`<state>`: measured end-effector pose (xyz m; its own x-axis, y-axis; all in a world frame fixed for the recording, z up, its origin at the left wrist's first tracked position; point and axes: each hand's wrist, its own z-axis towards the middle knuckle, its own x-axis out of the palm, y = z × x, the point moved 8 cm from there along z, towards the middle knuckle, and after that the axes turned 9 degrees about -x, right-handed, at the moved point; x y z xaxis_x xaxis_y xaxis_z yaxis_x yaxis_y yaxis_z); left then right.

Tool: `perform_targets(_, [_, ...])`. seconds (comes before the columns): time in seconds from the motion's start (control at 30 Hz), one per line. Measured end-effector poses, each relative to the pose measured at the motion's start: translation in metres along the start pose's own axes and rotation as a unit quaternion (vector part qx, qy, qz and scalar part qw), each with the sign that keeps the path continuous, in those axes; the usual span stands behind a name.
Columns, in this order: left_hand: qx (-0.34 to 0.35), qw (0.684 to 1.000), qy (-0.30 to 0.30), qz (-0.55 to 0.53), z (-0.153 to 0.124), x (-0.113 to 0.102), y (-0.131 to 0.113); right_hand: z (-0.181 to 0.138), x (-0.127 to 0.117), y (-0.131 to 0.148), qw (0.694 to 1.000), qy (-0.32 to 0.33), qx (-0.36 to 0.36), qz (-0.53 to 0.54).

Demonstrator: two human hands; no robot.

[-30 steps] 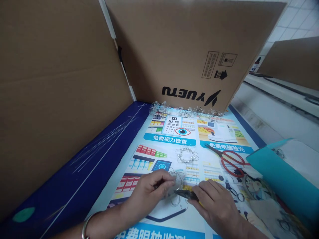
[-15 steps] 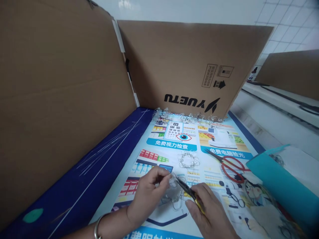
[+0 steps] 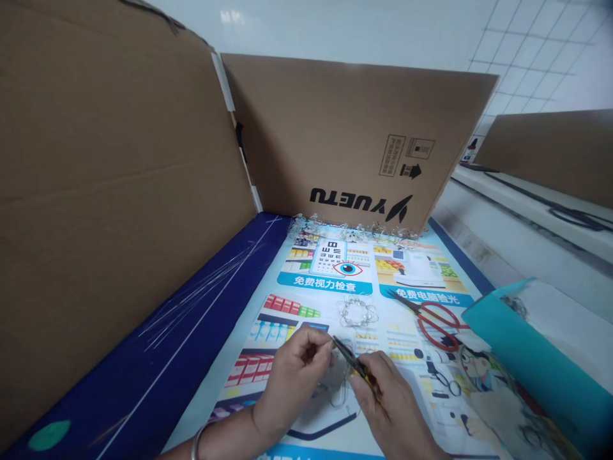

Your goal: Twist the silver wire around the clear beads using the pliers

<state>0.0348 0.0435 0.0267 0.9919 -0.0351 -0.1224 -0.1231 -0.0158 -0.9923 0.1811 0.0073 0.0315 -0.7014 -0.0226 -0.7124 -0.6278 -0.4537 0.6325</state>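
Our left hand point(image 3: 299, 361) pinches a looped silver-wire piece point(image 3: 341, 388), best kept steady; our right hand point(image 3: 390, 399) grips dark-nosed, yellow-handled metal pliers point(image 3: 350, 359) angled toward eleven o'clock.

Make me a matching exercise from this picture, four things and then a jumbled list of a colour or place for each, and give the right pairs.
Things:
1. Pliers
2. Scissors
3. Open box
4. Thin strands

Colour or place:
A. Teal on its outer side
B. On the dark blue border, at the left
C. Red handles
D. Held in the right grip

Right pairs: 1-D, 2-C, 3-A, 4-B
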Motion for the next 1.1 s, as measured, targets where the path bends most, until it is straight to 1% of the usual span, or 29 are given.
perform_targets(0.2, [0.055, 0.997, 0.035, 0.040, -0.007, 0.005, -0.004, -0.002, -0.002, -0.005, 0.999, 0.017, 0.019, 0.033])
perform_targets(0.4, [0.099, 0.989, 0.040, 0.101, -0.011, 0.006, -0.009, -0.001, -0.007, -0.008, 0.998, 0.047, 0.014, 0.036])
perform_targets(0.47, [0.130, 0.982, 0.041, 0.130, -0.013, 0.007, -0.013, -0.001, -0.009, -0.008, 0.998, 0.052, 0.007, 0.029])
perform_targets(0.63, [0.231, 0.956, 0.056, 0.173, -0.021, 0.012, -0.024, 0.000, -0.010, -0.007, 0.997, 0.070, 0.005, 0.027])
perform_targets(0.7, [0.248, 0.948, 0.058, 0.189, -0.020, 0.012, -0.026, 0.002, -0.010, -0.007, 0.997, 0.073, -0.001, 0.020])
perform_targets(0.8, [0.245, 0.935, 0.113, 0.231, -0.015, 0.014, -0.022, 0.005, -0.011, -0.012, 0.997, 0.065, -0.023, -0.019])
perform_targets(0.87, [0.255, 0.922, 0.124, 0.263, -0.011, 0.009, -0.021, 0.008, -0.015, -0.017, 0.996, 0.040, -0.053, -0.066])
perform_targets(0.9, [0.257, 0.919, 0.125, 0.272, -0.009, 0.005, -0.020, 0.008, -0.017, -0.019, 0.993, 0.025, -0.070, -0.093])
perform_targets(1.0, [0.216, 0.933, 0.106, 0.268, 0.001, -0.008, -0.015, 0.010, -0.019, -0.027, 0.980, 0.000, -0.108, -0.165])
perform_targets(1.07, [0.199, 0.933, 0.099, 0.282, 0.005, -0.011, -0.014, 0.011, -0.018, -0.031, 0.972, 0.000, -0.120, -0.202])
perform_targets(1.1, [0.196, 0.930, 0.107, 0.291, 0.006, -0.010, -0.014, 0.011, -0.018, -0.033, 0.968, 0.000, -0.125, -0.217])
